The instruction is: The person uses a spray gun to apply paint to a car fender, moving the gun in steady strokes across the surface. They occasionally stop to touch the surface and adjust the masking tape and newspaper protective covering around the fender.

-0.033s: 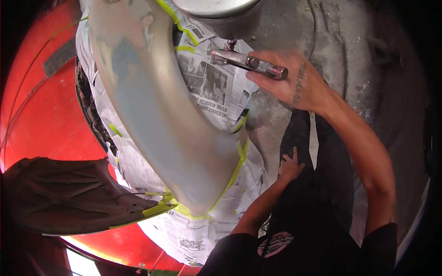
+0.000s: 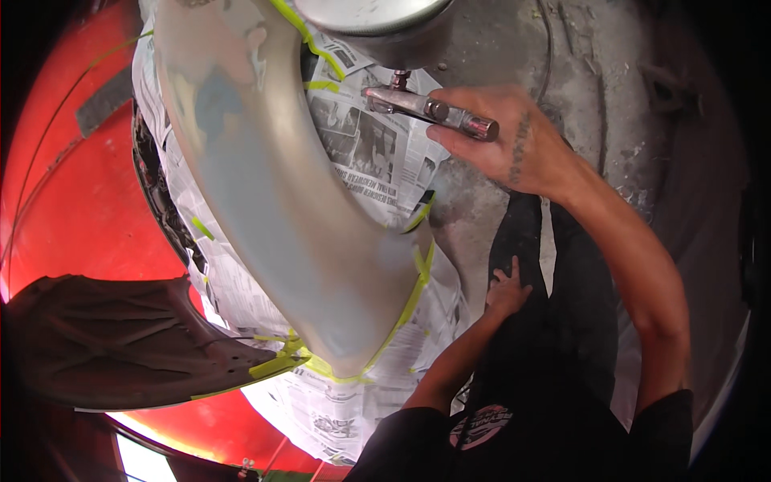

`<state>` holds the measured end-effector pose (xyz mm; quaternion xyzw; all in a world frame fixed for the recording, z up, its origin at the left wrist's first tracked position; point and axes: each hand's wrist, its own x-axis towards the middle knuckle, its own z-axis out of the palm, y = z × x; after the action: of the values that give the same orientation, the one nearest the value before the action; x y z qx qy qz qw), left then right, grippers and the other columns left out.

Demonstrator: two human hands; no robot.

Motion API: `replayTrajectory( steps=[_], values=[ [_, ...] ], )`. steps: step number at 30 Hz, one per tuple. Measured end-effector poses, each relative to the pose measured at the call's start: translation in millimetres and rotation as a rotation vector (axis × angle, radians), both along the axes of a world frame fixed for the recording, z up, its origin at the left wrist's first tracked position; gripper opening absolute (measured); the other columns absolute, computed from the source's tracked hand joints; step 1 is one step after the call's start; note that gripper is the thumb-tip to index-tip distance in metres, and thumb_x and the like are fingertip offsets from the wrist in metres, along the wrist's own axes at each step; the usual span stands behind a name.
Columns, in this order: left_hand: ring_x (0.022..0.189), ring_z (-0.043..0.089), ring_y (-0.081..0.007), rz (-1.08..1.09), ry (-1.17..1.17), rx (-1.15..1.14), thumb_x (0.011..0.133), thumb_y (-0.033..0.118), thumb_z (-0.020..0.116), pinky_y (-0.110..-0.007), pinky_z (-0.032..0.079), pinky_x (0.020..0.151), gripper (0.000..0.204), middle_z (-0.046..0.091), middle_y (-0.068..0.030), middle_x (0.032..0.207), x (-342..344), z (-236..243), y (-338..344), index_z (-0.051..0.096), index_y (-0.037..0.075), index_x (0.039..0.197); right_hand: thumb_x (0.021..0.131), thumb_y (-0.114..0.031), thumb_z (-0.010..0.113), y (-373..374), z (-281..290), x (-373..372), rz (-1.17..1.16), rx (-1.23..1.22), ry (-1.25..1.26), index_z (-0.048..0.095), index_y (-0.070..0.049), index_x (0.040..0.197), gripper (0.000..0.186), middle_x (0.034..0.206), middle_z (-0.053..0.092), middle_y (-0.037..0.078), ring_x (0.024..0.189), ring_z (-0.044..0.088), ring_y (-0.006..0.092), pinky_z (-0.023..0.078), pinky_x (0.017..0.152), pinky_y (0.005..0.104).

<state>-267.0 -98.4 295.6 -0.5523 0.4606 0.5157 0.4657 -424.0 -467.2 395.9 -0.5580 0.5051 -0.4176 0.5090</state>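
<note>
My right hand [image 2: 514,140] grips a chrome spray gun [image 2: 426,108] with a silver cup [image 2: 373,16] attached, held above newspaper [image 2: 357,153] beside a curved vehicle body panel [image 2: 265,217]. The panel carries grey, beige and pinkish patches, and yellow-green masking tape [image 2: 418,281] runs along its edges. My left hand [image 2: 506,289] is low at the right of the panel, against my dark trousers [image 2: 522,233], fingers apart and holding nothing that I can see.
A red vehicle body [image 2: 72,209] fills the left side. A dark, ribbed panel [image 2: 112,337] juts out at lower left, taped at its right end. Stained concrete floor [image 2: 578,72] shows at upper right, with a dark cable [image 2: 546,48] lying on it.
The spray gun in my right hand has shifted very slightly to the left. My left hand has not visibly moved.
</note>
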Motion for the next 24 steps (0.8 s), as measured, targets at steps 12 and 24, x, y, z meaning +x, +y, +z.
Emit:
replayTrajectory(
  steps=[12, 24],
  values=[
    [0.132, 0.052, -0.0575, -0.019, -0.012, 0.043, 0.098, 0.054, 0.064, -0.052, 0.045, 0.112, 0.106, 0.029, -0.0444, 0.157, -5.6, -1.9, -10.7, -0.005, 0.019, 0.169, 0.088, -0.019, 0.075, 13.8, -11.1, -20.6, 0.259, 0.06, -0.11, 0.073, -0.002, 0.115, 0.032, 0.081, 0.07, 0.022, 0.077, 0.069, 0.0414, 0.054, 0.072, 0.0476],
    [0.132, 0.051, -0.0592, -0.012, -0.003, -0.003, 0.097, 0.05, 0.067, -0.056, 0.048, 0.109, 0.105, 0.025, -0.0436, 0.159, -2.0, -10.7, -0.4, -0.003, 0.02, 0.169, 0.089, -0.022, 0.076, -7.0, -36.7, -5.8, 0.023, -0.126, -0.034, 0.074, -0.003, 0.112, 0.029, 0.083, 0.072, 0.019, 0.078, 0.071, 0.0393, 0.056, 0.074, 0.0458]
  ],
)
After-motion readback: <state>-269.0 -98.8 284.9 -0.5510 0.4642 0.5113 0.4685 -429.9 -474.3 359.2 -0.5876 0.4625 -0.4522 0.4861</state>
